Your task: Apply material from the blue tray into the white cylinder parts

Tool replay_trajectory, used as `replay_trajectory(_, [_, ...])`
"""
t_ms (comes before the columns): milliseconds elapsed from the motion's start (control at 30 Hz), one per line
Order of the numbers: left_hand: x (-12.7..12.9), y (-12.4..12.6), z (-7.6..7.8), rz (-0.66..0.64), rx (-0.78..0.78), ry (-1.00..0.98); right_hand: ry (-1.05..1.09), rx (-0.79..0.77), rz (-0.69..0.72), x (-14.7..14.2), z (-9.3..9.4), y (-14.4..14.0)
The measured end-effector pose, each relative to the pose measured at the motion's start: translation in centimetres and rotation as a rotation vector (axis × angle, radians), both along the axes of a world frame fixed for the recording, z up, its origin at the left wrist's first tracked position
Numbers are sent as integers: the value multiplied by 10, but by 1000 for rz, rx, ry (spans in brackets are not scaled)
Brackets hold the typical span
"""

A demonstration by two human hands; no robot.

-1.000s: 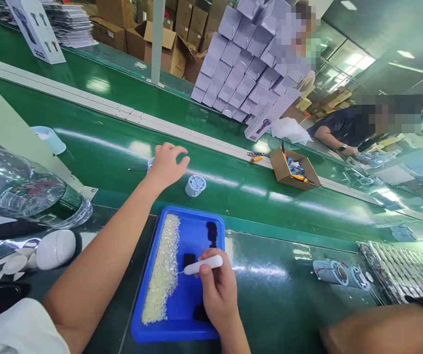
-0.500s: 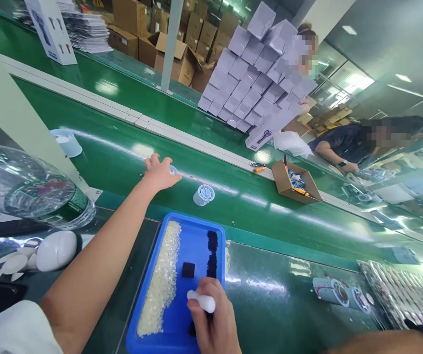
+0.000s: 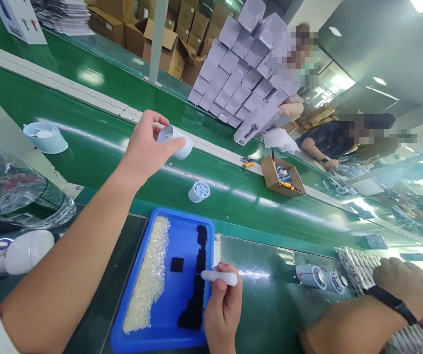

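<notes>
My left hand (image 3: 150, 145) grips a pale blue cylindrical housing (image 3: 183, 146), held tilted above the green belt. In my right hand (image 3: 224, 300) is a white pen-shaped tool (image 3: 219, 278), its tip pointing left over the right side of the blue tray (image 3: 187, 339). Small translucent pieces (image 3: 148, 275) are heaped along the tray's left side. A column of small black pieces (image 3: 193, 312) lies along its right side, and a single black square (image 3: 176, 264) sits in the middle. Beyond the tray, another pale blue housing (image 3: 198, 191) with a thin wire stands on the belt.
A pale blue tub (image 3: 47, 140) and a large plastic bottle (image 3: 19, 189) are at left. A cardboard box (image 3: 281, 174) with parts stands beyond the belt. At right, another person's forearm (image 3: 344, 319) reaches in near two wired housings (image 3: 317, 278). White boxes (image 3: 237, 73) are stacked behind.
My left hand has lifted a housing off the belt. My right hand has moved with the white tool toward the tray's right edge. A co-worker's arm has come further in at right.
</notes>
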State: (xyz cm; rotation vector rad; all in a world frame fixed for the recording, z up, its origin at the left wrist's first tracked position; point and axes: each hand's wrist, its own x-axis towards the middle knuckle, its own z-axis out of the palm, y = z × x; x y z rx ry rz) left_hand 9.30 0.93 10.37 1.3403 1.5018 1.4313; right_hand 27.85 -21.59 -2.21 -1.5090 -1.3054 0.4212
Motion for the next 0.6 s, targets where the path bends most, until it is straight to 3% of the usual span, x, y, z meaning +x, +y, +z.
replay_trajectory(167, [3,-12,21,-58,79,-378,-46,-5,38,-1,5,3])
replay_trajectory(267, [0,-17,30,-218,97,-618,-106,18,75,-1,7,4])
replay_trajectory(400, [-4,-18,36,-406,6,-976,-182,6,202,0,10,4])
replay_trajectory(533, [-4,-13,30,-365,-52,-1034,-224,-50,281,-3,18,6])
replay_trajectory(600, [-1,-10,26,-352,-105,-1011,-204,10,271,-10,20,8])
